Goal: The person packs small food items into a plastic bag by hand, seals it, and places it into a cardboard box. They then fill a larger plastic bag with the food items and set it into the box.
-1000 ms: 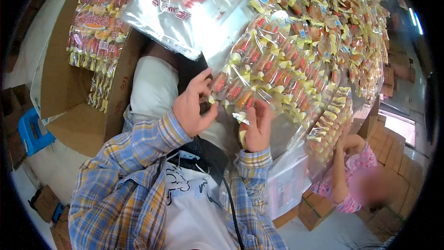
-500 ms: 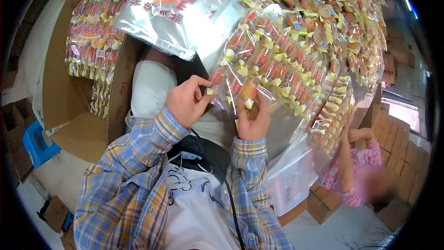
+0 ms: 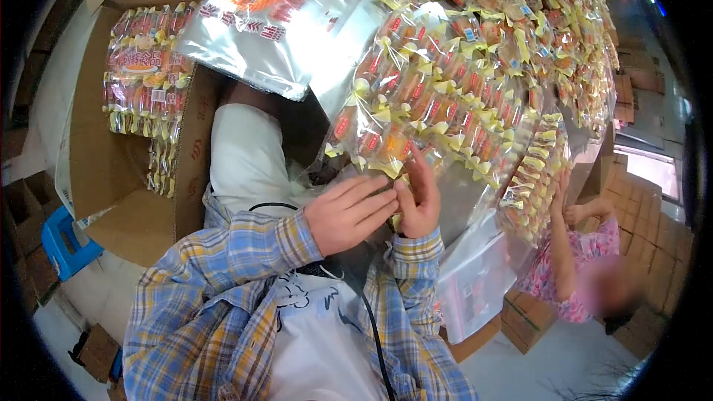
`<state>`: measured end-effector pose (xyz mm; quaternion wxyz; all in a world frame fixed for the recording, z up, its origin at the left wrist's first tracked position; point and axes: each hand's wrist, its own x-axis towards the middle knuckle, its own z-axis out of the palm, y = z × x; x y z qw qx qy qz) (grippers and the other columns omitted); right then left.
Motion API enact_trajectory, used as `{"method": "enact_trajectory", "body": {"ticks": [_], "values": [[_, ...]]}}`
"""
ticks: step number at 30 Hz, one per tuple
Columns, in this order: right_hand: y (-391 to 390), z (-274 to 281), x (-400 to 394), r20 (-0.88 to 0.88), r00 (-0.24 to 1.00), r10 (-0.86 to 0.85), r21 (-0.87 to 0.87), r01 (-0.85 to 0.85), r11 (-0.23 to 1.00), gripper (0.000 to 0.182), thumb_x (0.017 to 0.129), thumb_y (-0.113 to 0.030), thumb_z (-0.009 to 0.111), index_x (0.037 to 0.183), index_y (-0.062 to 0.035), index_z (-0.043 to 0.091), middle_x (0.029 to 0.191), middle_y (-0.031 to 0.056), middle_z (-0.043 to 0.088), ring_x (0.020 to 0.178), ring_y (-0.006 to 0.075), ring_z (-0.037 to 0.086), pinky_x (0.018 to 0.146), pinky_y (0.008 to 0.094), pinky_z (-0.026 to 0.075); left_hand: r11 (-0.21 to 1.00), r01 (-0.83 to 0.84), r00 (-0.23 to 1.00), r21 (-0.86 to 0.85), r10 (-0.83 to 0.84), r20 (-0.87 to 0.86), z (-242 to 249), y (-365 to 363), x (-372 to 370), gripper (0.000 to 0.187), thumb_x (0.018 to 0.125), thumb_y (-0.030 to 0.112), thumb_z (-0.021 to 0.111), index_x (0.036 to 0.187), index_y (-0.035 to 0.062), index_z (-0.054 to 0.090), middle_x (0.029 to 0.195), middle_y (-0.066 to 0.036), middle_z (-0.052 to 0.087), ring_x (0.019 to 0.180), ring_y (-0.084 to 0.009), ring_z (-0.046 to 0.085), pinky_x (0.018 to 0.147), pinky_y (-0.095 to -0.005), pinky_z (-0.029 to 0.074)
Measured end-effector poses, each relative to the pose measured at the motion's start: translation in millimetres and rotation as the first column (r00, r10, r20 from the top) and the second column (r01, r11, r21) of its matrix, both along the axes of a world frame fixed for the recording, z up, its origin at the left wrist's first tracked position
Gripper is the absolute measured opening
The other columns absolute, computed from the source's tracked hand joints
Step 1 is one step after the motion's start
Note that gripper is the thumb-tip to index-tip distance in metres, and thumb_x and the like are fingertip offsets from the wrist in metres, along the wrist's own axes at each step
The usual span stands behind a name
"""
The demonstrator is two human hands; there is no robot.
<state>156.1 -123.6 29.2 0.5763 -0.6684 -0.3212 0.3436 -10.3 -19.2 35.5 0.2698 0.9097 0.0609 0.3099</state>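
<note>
A clear plastic bag of small wrapped snacks [image 3: 427, 108], packed in rows with yellow wrapper ends, lies in front of me on the heap's near side. My left hand [image 3: 353, 214] is below its near edge, fingers stretched out flat to the right and nothing seen in them. Its fingertips meet the thumb side of my right hand [image 3: 418, 197]. That right hand points upward at the bag's near edge, thumb and fingers apart, close to an orange snack [image 3: 394, 146]. Whether it touches the plastic is hard to see.
A big heap of loose wrapped snacks [image 3: 512, 15] rises behind. Printed flat bags [image 3: 252, 52] lie at upper left. An open cardboard box [image 3: 122, 226] with packed bags [image 3: 145, 67] stands left, near a blue stool [image 3: 67, 245]. A co-worker in a pink top [image 3: 542, 275] handles another bag [image 3: 536, 178] at right.
My left hand has left the bag's left corner and moved right and down to beside my right hand, its fingers now straightened. My right hand has shifted slightly right; the snacks lie flatter.
</note>
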Motion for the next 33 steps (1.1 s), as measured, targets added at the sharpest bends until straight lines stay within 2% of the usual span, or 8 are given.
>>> {"method": "enact_trajectory", "body": {"ticks": [7, 10, 15, 19, 22, 27, 31, 33], "values": [[-2.5, -13.1, 11.5, -0.198, 0.978, -0.070, 0.003, 0.072, 0.997, 0.047, 0.107, -0.018, 0.049, 0.148, 0.0048, 0.048, 0.139, 0.0168, 0.061, 0.122, 0.0227, 0.061, 0.108, 0.0355, 0.046, 0.954, -0.200, 0.952, 0.222, 0.242, -0.185, -0.2, 1.7, 25.6, 0.046, 0.086, 0.019, 0.064, 0.132, 0.0126, 0.067, 0.144, -0.008, 0.060, 0.134, -0.0270, 0.057, 0.114, -0.0558, 0.036], [-3.4, -5.8, 8.7, -0.271, 0.937, -0.220, -0.040, 0.217, 0.975, 0.047, 0.105, -0.016, 0.049, 0.147, 0.0038, 0.049, 0.126, 0.0146, 0.066, 0.112, 0.0213, 0.063, 0.103, 0.0346, 0.048, 0.967, -0.204, 0.957, 0.150, 0.229, -0.176, -6.4, 5.4, 29.4, 0.042, 0.087, 0.017, 0.064, 0.129, 0.0146, 0.068, 0.143, -0.007, 0.061, 0.134, -0.0261, 0.057, 0.115, -0.0574, 0.034], [-8.4, -0.3, 7.3, -0.444, 0.884, -0.145, 0.172, 0.243, 0.955, 0.080, 0.088, -0.029, 0.069, 0.154, 0.0002, 0.036, 0.128, 0.0104, 0.049, 0.116, 0.0208, 0.058, 0.100, 0.0327, 0.051, 0.961, -0.232, 0.948, 0.150, 0.258, -0.186, -14.0, 6.5, 27.9, 0.040, 0.086, 0.017, 0.066, 0.125, 0.0148, 0.070, 0.139, -0.006, 0.065, 0.133, -0.0240, 0.057, 0.114, -0.0563, 0.035], [-14.8, 8.9, 6.1, -0.489, 0.872, 0.000, 0.217, 0.122, 0.968, 0.112, 0.072, -0.014, 0.085, 0.162, -0.0040, 0.020, 0.141, 0.0052, 0.038, 0.119, 0.0203, 0.050, 0.084, 0.0372, 0.066, 0.966, -0.234, 0.951, 0.112, 0.252, -0.181, -13.7, 7.1, 27.8, 0.039, 0.086, 0.018, 0.066, 0.125, 0.0152, 0.070, 0.139, -0.005, 0.065, 0.134, -0.0242, 0.056, 0.115, -0.0553, 0.034], [-18.1, 4.3, 2.2, -0.443, 0.896, -0.019, 0.282, 0.159, 0.946, 0.109, 0.073, -0.013, 0.084, 0.162, -0.0016, 0.021, 0.141, 0.0064, 0.038, 0.119, 0.0200, 0.050, 0.092, 0.0366, 0.061, 0.971, -0.231, 0.959, 0.054, 0.237, -0.158, -13.8, 7.2, 27.9, 0.041, 0.085, 0.018, 0.068, 0.126, 0.0154, 0.070, 0.140, -0.005, 0.064, 0.134, -0.0244, 0.055, 0.115, -0.0552, 0.033], [-5.9, -20.1, -5.1, -0.085, 0.970, -0.226, 0.411, 0.241, 0.879, 0.089, 0.078, -0.006, 0.078, 0.156, 0.0028, 0.036, 0.133, 0.0119, 0.054, 0.120, 0.0216, 0.056, 0.107, 0.0350, 0.045, 0.977, -0.210, 0.962, -0.044, 0.199, -0.186, -5.1, 7.3, 28.4, 0.048, 0.082, 0.020, 0.073, 0.130, 0.0166, 0.068, 0.142, -0.005, 0.061, 0.135, -0.0249, 0.054, 0.115, -0.0551, 0.032], [-10.4, -38.3, -5.3, 0.299, 0.863, -0.408, 0.289, 0.325, 0.900, 0.059, 0.083, 0.004, 0.071, 0.139, 0.0028, 0.054, 0.122, 0.0128, 0.057, 0.112, 0.0213, 0.059, 0.098, 0.0370, 0.052, 0.984, -0.177, 0.960, -0.022, 0.167, -0.224, -1.1, 12.1, 23.9, 0.050, 0.082, 0.019, 0.073, 0.132, 0.0165, 0.068, 0.144, -0.005, 0.059, 0.132, -0.0260, 0.055, 0.114, -0.0554, 0.032], [-22.0, -25.4, -0.2, 0.627, 0.729, -0.274, 0.176, 0.210, 0.962, 0.052, 0.084, 0.002, 0.073, 0.134, 0.0025, 0.058, 0.119, 0.0138, 0.059, 0.106, 0.0211, 0.063, 0.088, 0.0361, 0.056, 0.984, -0.179, 0.961, -0.018, 0.171, -0.219, -0.6, 11.3, 24.5, 0.052, 0.083, 0.019, 0.072, 0.135, 0.0166, 0.066, 0.146, -0.005, 0.058, 0.130, -0.0265, 0.055, 0.114, -0.0562, 0.032]]}}
